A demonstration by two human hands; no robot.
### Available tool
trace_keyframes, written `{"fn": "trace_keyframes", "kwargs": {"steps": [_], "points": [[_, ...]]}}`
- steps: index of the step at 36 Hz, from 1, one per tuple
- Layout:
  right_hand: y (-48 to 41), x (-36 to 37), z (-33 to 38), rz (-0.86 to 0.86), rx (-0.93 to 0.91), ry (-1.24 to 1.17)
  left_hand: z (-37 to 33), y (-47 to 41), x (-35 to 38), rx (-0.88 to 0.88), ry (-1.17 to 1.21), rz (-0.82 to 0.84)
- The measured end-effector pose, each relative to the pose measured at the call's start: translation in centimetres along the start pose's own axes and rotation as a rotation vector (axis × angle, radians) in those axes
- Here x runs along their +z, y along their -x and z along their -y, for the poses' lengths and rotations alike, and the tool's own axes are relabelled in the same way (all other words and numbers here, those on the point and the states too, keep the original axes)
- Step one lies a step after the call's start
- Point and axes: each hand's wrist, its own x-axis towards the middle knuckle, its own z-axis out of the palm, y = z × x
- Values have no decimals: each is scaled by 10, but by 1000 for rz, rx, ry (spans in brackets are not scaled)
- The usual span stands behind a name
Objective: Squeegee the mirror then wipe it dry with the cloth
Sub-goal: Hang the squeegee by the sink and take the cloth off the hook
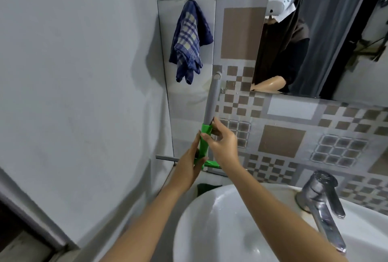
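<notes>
A squeegee [204, 144] with a green head and a grey handle stands upright against the tiled wall, left of the basin. Its blade runs along the bottom, near the wall's ledge. My left hand [192, 166] grips the green neck low down. My right hand [221, 142] holds the neck where green meets grey. A blue checked cloth [189, 39] hangs from the wall above, apart from both hands. The mirror [327, 30] is at the upper right and reflects a person in dark clothes.
A white basin [210, 215] sits below my arms, with a chrome tap [321, 201] at its right. Patterned brown and grey tiles [283, 140] cover the wall under the mirror. A plain grey wall [73, 93] fills the left.
</notes>
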Motion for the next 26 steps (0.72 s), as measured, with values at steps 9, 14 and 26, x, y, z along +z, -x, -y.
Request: {"fn": "trace_keyframes", "kwargs": {"steps": [9, 14, 26], "points": [[5, 3, -32, 72, 129, 60, 28, 7, 23, -105, -9, 87], [0, -1, -46, 125, 161, 114, 40, 0, 34, -129, 38, 110], [-18, -1, -69, 118, 168, 130, 64, -24, 52, -158, -7, 138]]}}
